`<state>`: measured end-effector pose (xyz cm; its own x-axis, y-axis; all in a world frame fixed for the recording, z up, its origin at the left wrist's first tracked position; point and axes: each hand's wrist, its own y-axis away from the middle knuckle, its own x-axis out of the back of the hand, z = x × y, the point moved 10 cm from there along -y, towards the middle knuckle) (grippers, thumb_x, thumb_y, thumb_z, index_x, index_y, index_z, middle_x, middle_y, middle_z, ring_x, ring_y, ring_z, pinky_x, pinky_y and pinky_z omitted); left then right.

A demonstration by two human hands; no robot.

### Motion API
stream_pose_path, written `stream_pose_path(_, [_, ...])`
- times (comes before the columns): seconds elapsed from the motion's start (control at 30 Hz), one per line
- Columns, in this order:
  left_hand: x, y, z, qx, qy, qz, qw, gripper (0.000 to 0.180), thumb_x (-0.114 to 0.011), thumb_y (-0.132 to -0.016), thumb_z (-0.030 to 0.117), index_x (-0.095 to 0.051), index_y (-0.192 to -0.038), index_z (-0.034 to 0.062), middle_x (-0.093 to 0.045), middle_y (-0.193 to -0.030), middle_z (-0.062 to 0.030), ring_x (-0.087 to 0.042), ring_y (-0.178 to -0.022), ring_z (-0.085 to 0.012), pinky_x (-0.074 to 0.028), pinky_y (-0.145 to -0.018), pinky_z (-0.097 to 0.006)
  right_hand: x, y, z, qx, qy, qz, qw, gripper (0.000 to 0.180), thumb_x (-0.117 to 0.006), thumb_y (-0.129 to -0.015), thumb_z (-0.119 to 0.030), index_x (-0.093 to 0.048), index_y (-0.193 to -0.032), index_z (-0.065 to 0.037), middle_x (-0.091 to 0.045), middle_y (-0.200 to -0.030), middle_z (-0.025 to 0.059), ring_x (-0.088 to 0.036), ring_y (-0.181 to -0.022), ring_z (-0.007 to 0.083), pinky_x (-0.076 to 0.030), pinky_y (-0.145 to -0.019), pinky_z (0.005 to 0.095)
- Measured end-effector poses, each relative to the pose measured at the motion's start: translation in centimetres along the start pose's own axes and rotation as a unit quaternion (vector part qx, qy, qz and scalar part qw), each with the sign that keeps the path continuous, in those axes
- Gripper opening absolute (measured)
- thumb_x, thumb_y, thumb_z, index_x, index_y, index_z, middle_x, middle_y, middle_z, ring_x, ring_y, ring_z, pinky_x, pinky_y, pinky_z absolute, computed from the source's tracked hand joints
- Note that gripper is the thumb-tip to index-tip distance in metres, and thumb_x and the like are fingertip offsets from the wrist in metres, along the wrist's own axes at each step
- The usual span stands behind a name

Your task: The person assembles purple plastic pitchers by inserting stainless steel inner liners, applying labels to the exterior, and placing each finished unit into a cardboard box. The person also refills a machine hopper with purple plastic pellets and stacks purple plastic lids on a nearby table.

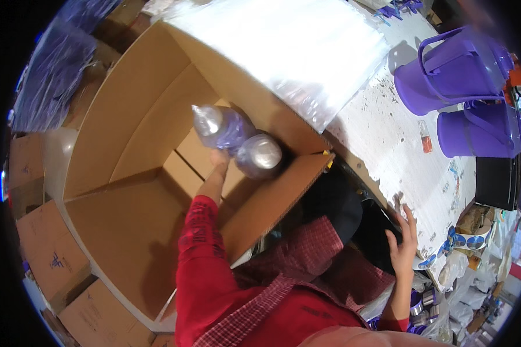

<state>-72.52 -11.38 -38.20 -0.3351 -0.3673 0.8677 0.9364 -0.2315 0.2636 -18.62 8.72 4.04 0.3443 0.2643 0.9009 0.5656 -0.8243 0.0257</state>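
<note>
My left hand (218,157) reaches down into a large open cardboard box (136,115). Its fingers, partly hidden, are closed on a purple container (228,130) with a silvery end, wrapped in clear plastic and slightly blurred. Close beside it, near the box's right wall, stands a second wrapped container (259,155) with a round silver end. Under both, brown cardboard with a dark seam covers part of the box's bottom. My right hand (404,240) is outside the box at the edge of the white worktable (376,139), fingers spread and holding nothing.
Two purple buckets with handles (446,75) are at the table's far right, near a black box (496,182). White plastic sheeting (272,46) covers the table beyond the box. Closed cartons (52,248) line the left. A roll of stickers (469,241) lies by the table's right edge.
</note>
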Motion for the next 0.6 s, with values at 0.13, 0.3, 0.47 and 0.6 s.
stream_pose_path(0.13, [-9.0,-1.2,-2.1,-0.042,-0.027,-0.041,0.998,0.032,-0.065,-0.079,0.029,-0.069,-0.097,0.0026,-0.069,-0.090,-0.0229,-0.067,-0.087,-0.0403,-0.053,-0.077,-0.049,2.3,-1.5,2.6,-0.064,0.001,0.008,0.998,0.053,-0.067,-0.079,-0.001,-0.053,-0.130,-0.002,-0.046,-0.143,0.0172,-0.047,-0.129,0.0334,-0.040,-0.106,0.0394])
stream_pose_path(0.3, [-13.2,-4.4,-3.6,-0.162,0.095,-0.299,0.936,0.051,-0.067,-0.077,0.038,-0.062,-0.115,0.0047,-0.065,-0.110,-0.0250,-0.063,-0.103,-0.0385,-0.049,-0.089,-0.048,14.1,-14.3,-3.9,0.214,0.206,0.222,0.929,0.064,-0.072,-0.078,-0.006,-0.046,-0.136,0.001,-0.045,-0.144,0.0197,-0.037,-0.137,0.0367,-0.031,-0.111,0.0421])
stream_pose_path(0.47, [-2.7,-1.9,-2.0,-0.229,-0.033,-0.187,0.955,0.057,-0.067,-0.083,0.037,-0.057,-0.125,-0.0015,-0.062,-0.119,-0.0255,-0.059,-0.112,-0.0376,-0.046,-0.096,-0.041,29.2,-27.6,-9.3,0.208,0.243,0.485,0.814,0.057,-0.069,-0.083,-0.023,-0.050,-0.134,-0.004,-0.048,-0.137,0.0248,-0.046,-0.128,0.0364,-0.035,-0.108,0.0391])
stream_pose_path(0.6, [5.4,4.6,4.2,-0.281,0.114,-0.222,0.927,0.040,-0.064,-0.090,0.018,-0.058,-0.123,-0.0037,-0.065,-0.115,-0.0190,-0.062,-0.107,-0.0288,-0.047,-0.094,-0.036,27.8,-22.1,-8.8,0.196,0.179,0.507,0.820,0.043,-0.070,-0.086,-0.030,-0.061,-0.118,-0.002,-0.066,-0.111,0.0149,-0.062,-0.104,0.0290,-0.046,-0.088,0.0350])
